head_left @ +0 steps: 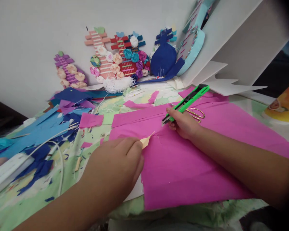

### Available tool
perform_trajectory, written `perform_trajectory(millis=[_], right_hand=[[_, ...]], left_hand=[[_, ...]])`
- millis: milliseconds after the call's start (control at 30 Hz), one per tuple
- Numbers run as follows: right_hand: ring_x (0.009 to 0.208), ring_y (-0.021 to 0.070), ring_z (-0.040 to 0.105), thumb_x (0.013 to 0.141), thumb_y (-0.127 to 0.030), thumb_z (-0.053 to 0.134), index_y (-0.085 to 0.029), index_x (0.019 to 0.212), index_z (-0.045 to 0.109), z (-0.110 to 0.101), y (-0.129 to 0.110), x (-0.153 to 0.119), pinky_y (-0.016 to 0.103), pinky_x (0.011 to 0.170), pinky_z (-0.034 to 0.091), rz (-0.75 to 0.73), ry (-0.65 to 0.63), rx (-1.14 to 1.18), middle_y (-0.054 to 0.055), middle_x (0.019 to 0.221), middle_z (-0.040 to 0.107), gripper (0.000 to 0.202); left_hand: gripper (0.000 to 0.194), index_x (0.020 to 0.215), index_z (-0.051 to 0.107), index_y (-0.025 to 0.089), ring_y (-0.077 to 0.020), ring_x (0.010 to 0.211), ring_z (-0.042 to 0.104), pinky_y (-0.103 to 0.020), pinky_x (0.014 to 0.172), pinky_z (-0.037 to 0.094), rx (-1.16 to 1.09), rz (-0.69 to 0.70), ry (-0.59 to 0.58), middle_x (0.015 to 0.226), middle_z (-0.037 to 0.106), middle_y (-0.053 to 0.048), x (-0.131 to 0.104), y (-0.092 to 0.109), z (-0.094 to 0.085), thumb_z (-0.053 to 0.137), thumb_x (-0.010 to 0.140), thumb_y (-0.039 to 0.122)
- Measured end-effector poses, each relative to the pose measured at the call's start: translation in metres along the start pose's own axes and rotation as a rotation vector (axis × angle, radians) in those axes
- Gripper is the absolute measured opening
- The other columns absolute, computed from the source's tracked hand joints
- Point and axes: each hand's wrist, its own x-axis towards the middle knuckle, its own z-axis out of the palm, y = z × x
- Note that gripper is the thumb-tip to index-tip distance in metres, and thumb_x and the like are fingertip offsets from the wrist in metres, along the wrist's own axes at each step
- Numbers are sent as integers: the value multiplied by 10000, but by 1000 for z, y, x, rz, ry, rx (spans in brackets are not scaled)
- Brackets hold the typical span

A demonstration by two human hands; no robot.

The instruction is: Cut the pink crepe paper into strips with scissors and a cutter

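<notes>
My right hand point(183, 123) is closed round a green and black utility knife point(191, 98), its blade tip low over a large sheet of pink crepe paper point(195, 166). Pinched in my left hand point(118, 157) is a small pale wooden stick point(146, 141), whose far end narrows to a thin point. That point lies just above the pink paper, a short way left of the blade. Gold-handled scissors point(196, 113) rest on the paper behind my right hand, partly hidden by it.
Several paper-flower-decorated toy instruments point(122, 54) lean against the wall. Blue paper scraps point(43, 123), a white power strip point(8, 171) and its cable point(61, 166) lie at the left. White folded board point(221, 73) stands at the back right.
</notes>
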Motion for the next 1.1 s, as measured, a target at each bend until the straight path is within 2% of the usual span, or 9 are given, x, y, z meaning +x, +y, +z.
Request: perform_trajectory(millis=[267,400,467,567,700,767,833,933,1100], right_hand=[[344,49,331,644,-392,609,-179,562,429,1,-1,1,181,306,216,26,18,-29,-47,417,425,290],[352,53,328,652,-410,590,-185,561,420,-1,0,2,189,310,212,-2,21,-48,-49,426,418,297],[344,53,317,659,-426,576,-187,544,403,-3,0,1,194,314,215,-30,27,-99,-56,409,395,317],[369,68,377,653,-438,574,-185,524,411,-4,-2,-6,205,361,288,-114,10,-358,-47,407,427,327],[508,121,519,638,-446,575,-174,523,462,0,-7,-21,230,482,384,-179,-129,-720,-6,509,553,317],[519,131,524,640,-464,561,-173,514,468,3,-9,-25,234,482,379,-174,-160,-813,-2,511,557,330],[519,131,521,641,-472,555,-171,512,482,5,-9,-26,232,479,372,-155,-161,-853,-2,509,555,336],[490,113,496,638,-481,556,-166,519,498,4,-9,-23,224,462,356,-121,-135,-810,-7,496,540,342],[403,83,429,649,-472,555,-163,530,505,-1,-7,-17,211,409,330,-71,-130,-691,-28,432,479,335]], left_hand=[[179,765,548,188,-189,601,541,-277,473,322,156,-266,95,689,595,-29,2,-13,-15,377,814,208],[177,779,560,155,-186,577,540,-292,485,375,18,7,68,706,606,-61,-3,7,2,385,785,177],[151,778,568,143,-170,467,499,-280,413,359,-43,168,-28,592,568,-39,-7,24,13,424,732,135],[192,855,566,141,-180,469,520,-281,399,392,-150,239,-363,585,564,-31,-10,45,22,494,677,154],[131,755,564,157,-217,504,554,-334,428,432,-255,169,-743,603,575,-49,-3,48,15,482,700,243],[223,704,559,157,-241,529,551,-385,461,438,-293,90,-709,608,564,-65,3,41,14,452,716,353],[334,751,570,147,-272,639,554,-440,557,441,-340,48,-549,697,570,-97,8,31,20,423,722,446],[516,1082,501,114,-334,1009,458,-500,819,358,-412,82,-366,1105,500,-178,8,20,41,420,745,496],[659,1287,305,210,-397,1223,180,-564,914,218,-457,102,-465,1360,223,-187,-1,17,57,357,761,604]])
